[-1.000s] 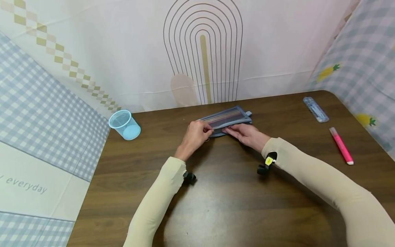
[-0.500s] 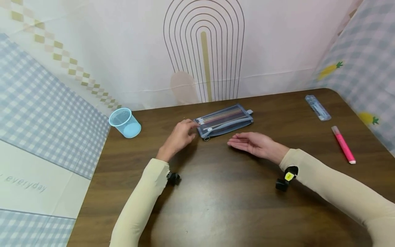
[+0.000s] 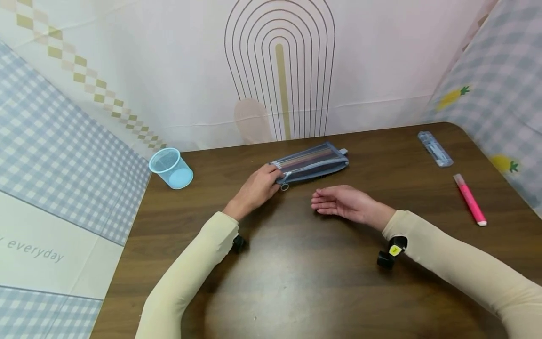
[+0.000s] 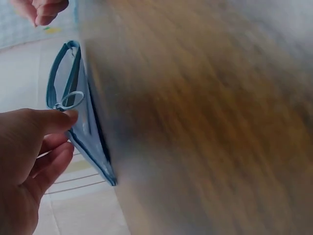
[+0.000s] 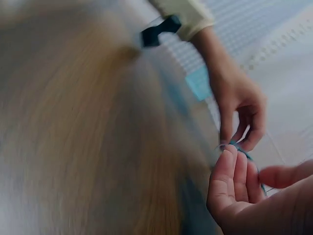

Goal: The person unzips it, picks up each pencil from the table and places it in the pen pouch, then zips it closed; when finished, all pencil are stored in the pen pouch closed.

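Note:
A blue mesh pencil case (image 3: 312,161) lies near the table's back edge, with several pencils showing through its top. Its zipper runs along the near side, and a ring pull (image 3: 284,187) hangs at the left end. My left hand (image 3: 259,189) pinches that left end between thumb and fingers; in the left wrist view the thumb lies right beside the ring. My right hand (image 3: 345,202) is held just in front of the case, apart from it, palm turned inward and fingers loosely extended, holding nothing.
A light blue mesh pen cup (image 3: 171,169) stands at the back left of the wooden table (image 3: 275,282). To the right lie a clear blue plastic case (image 3: 435,149) and a pink highlighter (image 3: 470,200). A printed cloth hangs behind the table.
Both hands were on the pencil case, then drew away from it. My left hand has come back to its left end, while my right hand stays off it, nearer to me.

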`<action>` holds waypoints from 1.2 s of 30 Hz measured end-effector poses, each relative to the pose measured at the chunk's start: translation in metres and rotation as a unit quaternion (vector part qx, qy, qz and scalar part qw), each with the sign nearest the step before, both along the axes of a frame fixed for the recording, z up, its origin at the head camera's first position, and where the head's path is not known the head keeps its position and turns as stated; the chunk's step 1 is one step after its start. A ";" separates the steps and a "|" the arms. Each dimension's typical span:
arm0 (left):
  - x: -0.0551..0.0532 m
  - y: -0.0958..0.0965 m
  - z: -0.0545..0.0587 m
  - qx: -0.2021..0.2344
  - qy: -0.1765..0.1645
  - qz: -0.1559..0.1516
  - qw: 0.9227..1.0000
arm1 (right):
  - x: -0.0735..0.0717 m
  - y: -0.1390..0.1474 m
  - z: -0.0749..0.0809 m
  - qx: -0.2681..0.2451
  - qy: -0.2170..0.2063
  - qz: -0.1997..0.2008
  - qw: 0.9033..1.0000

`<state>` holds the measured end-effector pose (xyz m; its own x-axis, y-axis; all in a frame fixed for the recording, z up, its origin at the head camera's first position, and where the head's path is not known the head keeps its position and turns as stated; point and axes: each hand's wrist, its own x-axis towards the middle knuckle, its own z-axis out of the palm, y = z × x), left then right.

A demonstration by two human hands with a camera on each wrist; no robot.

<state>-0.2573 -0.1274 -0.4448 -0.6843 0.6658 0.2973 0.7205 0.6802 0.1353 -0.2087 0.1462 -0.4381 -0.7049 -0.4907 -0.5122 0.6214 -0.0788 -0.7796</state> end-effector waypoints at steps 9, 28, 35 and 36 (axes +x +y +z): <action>0.006 -0.004 0.007 0.083 0.034 -0.016 0.996 | -0.008 -0.029 -0.012 0.189 0.293 0.041 0.936; 0.014 -0.002 0.006 0.094 0.018 0.004 0.995 | -0.020 -0.060 -0.016 0.047 0.111 -0.051 0.991; 0.013 -0.002 0.004 0.096 0.015 0.007 0.995 | -0.022 -0.060 -0.022 0.037 0.135 -0.073 0.988; 0.013 -0.003 0.004 0.097 0.015 0.006 0.995 | -0.022 -0.060 -0.022 0.052 0.163 -0.076 0.982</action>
